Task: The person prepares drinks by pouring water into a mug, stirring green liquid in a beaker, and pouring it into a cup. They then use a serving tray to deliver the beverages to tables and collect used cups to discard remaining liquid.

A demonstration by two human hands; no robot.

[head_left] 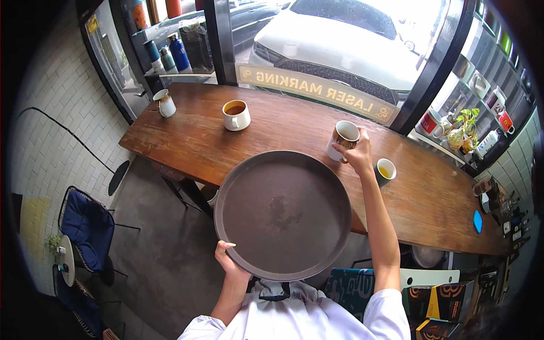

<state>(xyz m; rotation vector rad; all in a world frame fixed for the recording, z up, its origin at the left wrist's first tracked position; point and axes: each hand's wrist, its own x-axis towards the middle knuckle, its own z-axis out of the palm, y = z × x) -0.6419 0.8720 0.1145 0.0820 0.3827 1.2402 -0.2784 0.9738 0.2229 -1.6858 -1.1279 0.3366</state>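
My left hand (231, 260) grips the near-left rim of a round dark brown serving tray (250, 204), the thumb lying over the edge. The tray bears nothing but a darker patch in its middle and overlaps the table's near edge. Beyond its far right side, my right hand (359, 148) has hold of a white mug with a brown-glazed rim (333, 149). Whether that mug touches the table is unclear. Close to my right forearm stands a dark green cup (379, 178) with yellow liquid inside. A white mug with an orange-brown inside (236, 121) and another brown-rimmed mug (168, 107) stand farther left.
The wooden table (429, 199) runs along a window with lettering seen reversed. A blue flat object (477, 221) lies at its right end. Shelves hold bottles (179, 53) and mugs (479, 85). Dark boxes (450, 301) are at lower right, a blue-cushioned chair (85, 227) at left.
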